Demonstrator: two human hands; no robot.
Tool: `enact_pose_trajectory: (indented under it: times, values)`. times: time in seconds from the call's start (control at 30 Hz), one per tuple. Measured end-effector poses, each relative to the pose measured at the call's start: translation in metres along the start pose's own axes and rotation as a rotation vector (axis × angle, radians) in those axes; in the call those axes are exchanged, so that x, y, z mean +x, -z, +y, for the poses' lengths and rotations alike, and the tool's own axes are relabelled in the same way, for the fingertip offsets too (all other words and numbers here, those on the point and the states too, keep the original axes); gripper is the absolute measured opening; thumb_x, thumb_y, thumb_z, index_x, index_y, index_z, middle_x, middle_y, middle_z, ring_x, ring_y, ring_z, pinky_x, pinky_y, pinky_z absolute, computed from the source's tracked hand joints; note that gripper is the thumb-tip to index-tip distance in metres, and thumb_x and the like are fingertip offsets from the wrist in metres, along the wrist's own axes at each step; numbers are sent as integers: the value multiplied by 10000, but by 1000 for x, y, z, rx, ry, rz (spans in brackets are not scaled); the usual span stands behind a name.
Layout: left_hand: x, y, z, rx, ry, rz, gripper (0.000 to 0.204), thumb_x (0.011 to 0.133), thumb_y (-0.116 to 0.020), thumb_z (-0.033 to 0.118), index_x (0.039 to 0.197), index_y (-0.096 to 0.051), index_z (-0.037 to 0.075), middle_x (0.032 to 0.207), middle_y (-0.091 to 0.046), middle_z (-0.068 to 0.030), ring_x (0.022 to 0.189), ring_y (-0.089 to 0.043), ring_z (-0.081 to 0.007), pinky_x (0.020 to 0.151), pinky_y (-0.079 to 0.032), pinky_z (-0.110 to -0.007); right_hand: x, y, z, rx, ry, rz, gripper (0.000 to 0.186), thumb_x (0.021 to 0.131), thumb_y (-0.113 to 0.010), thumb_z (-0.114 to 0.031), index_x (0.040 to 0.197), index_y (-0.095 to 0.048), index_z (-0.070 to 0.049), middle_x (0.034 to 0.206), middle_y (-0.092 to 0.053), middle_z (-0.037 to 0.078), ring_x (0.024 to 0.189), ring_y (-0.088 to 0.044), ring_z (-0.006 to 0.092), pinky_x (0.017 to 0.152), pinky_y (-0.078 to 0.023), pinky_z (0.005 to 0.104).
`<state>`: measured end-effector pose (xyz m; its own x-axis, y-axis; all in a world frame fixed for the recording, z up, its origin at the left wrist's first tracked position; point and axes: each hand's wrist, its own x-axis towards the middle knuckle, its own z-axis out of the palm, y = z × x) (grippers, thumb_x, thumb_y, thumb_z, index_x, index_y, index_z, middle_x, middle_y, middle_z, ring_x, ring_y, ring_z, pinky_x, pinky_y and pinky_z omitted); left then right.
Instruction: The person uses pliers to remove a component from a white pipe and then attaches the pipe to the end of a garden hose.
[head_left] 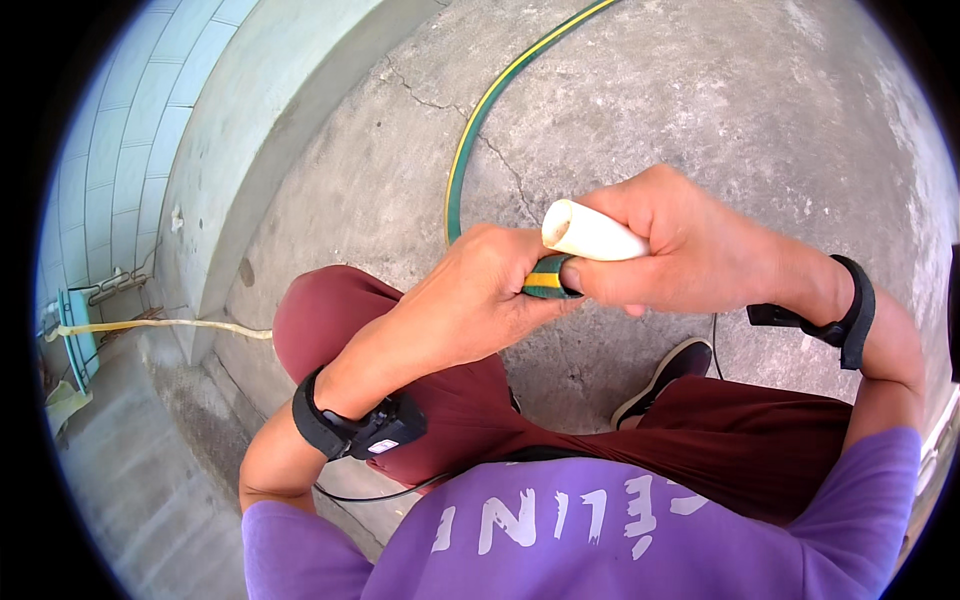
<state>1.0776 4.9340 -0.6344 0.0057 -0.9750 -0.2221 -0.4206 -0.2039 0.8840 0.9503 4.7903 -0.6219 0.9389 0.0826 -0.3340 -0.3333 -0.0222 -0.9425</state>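
Observation:
My left hand (475, 290) is closed around a green garden hose (547, 278) with a yellow stripe, close to its end. From there the hose runs away over the floor toward the far edge. My right hand (690, 245) grips a short white plastic tube (598, 232), whose open mouth faces left. The right thumb touches the hose end, just below the tube. Both hands meet above my lap, and the tube lies over the hose without being joined to it. The fingers behind the tube are partly hidden.
Cracked concrete floor (700, 120) spreads beyond my hands. A raised concrete ledge (262, 140) and a tiled wall (125, 140) stand on the left. A pale yellowish hose (180, 325) runs from a light-blue object (77, 340) behind my knee. Thin black cable (380, 497) hangs near my leg.

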Motion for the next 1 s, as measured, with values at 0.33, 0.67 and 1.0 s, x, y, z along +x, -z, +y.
enact_pose_trajectory:
  times: [0.33,0.67,1.0]
  values:
    - [8,8,2,69,59,95,114,772,-635,89,835,-579,11,593,-481,-90,527,-428,-152,504,-382,-285,-16,13,2,-69,135,71,451,935,-375,-410,812,-537,-7,544,-440,43,500,-440,146,457,-364,307]
    - [4,1,-6,171,-62,101,140,666,-648,60,769,-565,16,629,-551,-174,623,-557,-360,529,-418,-394,-15,8,4,-652,411,116,276,864,-522,-317,850,-526,-41,631,-551,124,568,-548,332,496,-405,416]
    - [6,4,-10,222,-120,61,128,648,-649,65,746,-579,25,613,-548,-166,598,-547,-359,509,-411,-399,-14,8,0,-1063,404,76,317,869,-507,-338,793,-462,-34,586,-532,94,535,-563,294,453,-432,374]
